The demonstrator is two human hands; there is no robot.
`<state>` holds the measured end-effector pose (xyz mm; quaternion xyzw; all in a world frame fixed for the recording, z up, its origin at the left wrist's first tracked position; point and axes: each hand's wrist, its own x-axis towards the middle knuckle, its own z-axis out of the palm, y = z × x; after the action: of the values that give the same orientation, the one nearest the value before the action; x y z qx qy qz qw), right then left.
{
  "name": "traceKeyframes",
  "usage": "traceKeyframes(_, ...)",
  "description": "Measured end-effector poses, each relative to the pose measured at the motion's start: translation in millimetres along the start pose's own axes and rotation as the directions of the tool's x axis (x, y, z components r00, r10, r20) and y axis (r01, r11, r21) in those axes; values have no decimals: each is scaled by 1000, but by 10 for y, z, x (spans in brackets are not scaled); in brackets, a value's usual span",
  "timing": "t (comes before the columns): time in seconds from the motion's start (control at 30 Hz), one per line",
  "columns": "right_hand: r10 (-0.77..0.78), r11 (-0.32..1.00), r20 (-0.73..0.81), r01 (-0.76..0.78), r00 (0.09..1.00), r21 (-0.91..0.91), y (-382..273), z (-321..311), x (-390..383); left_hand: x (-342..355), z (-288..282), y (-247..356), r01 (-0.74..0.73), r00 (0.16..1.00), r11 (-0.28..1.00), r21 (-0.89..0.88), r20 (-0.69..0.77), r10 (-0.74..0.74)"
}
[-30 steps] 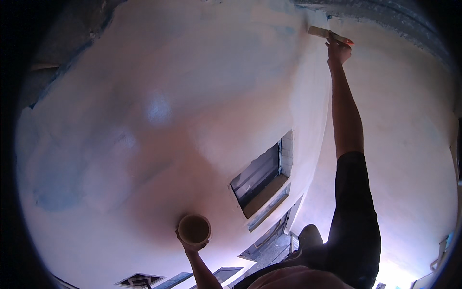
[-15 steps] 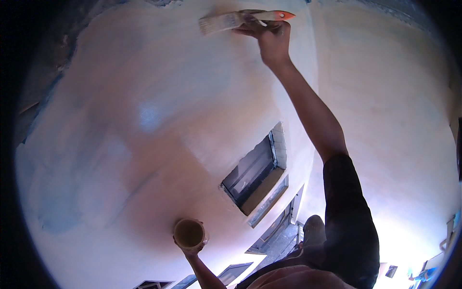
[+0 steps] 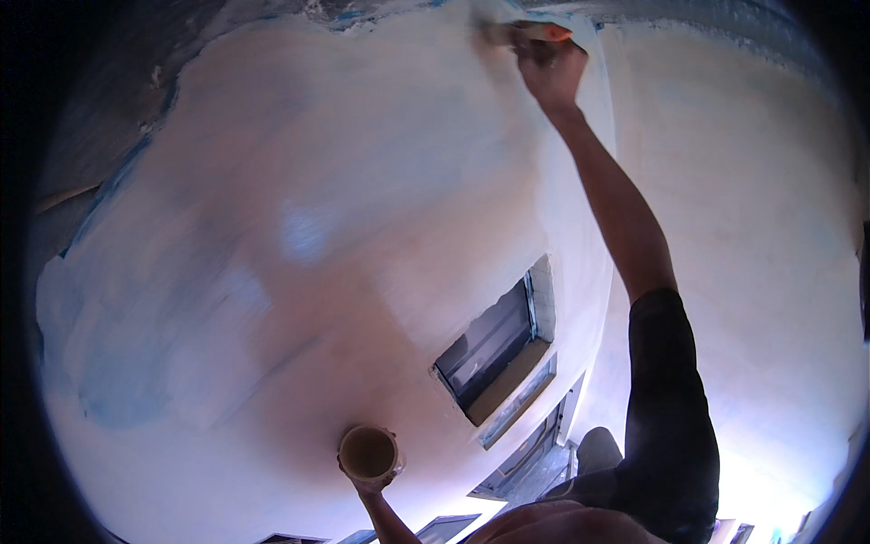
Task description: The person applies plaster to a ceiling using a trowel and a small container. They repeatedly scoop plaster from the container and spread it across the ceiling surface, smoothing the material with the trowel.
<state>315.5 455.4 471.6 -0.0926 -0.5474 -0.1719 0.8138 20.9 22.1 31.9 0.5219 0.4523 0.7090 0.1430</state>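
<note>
Right hand [image 3: 551, 74] clenches paintbrush [image 3: 521, 34] at ceiling edge; left hand [image 3: 370, 480] grips cup [image 3: 367, 451]

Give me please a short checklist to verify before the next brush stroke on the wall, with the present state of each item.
1. Right hand grips the paintbrush: ok.
2. Bristles touch the wall: cannot tell, blurred.
3. Left hand holds the paint cup upright: ok.
4. Paint level in the cup: cannot tell.
5. Window free of the brush: ok, it lies well below.
6. Top edge near the brush fully covered: not ok, bare patches show.
</note>
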Motion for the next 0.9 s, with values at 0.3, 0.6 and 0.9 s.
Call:
traceKeyframes(0.3,588,322,192,-446,785,835,371,24,-34,75,58,-13,-2,1000,1000,-22,19,3)
traceKeyframes(0.6,648,464,-20,-374,761,803,643,-290,139,24,21,19,7,1000,1000,-1,6,-7)
traceKeyframes(0.9,652,224,141,-366,745,903,146,360,321,36,24,81,12,1000,1000,20,29,-13)
